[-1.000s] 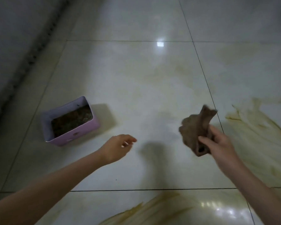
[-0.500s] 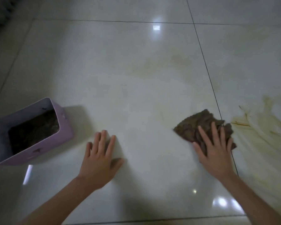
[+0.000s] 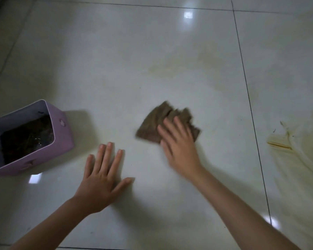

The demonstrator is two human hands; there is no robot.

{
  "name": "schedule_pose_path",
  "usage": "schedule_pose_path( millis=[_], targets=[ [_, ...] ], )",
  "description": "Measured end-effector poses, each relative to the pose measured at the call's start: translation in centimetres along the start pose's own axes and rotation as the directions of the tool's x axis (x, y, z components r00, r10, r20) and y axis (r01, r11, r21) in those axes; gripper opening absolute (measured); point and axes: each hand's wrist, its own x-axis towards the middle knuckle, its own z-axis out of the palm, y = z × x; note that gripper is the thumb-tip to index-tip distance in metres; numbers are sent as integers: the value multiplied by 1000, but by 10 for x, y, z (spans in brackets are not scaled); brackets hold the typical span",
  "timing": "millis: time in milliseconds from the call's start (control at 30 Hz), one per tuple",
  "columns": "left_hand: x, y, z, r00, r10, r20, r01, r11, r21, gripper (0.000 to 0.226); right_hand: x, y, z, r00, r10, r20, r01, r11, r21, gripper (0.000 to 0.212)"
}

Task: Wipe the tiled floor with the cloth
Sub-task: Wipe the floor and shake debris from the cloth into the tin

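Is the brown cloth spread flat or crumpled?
Crumpled: the cloth lies bunched in folds under the right hand, not flat.

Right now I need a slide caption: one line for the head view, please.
Right hand presses a brown cloth on the tiled floor; left hand lies flat near a lilac box.

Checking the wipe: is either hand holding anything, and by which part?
Nothing gripped. Right hand presses flat on the cloth, over its near side; left hand rests flat on bare floor.
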Motion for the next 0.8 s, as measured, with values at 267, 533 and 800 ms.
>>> schedule_pose_path(
  millis=[267, 533, 800],
  targets=[
    [0, -6, 5, 1000, 18, 12, -17, 997, -73, 96, -143, -4, -53, 966, -116, 230, 15, 917, 399, 26],
    [-27, -12, 1, 983, 110, -150, -126, 987, -100, 62, -85, 68, -68, 881, 471, -37, -472, 875, -106, 41],
    [-96, -50, 13, 989, -60, -138, 47, 994, -98, 70, -89, -164, 40, 956, -203, 213, 148, 958, 247, 37]
  ],
)
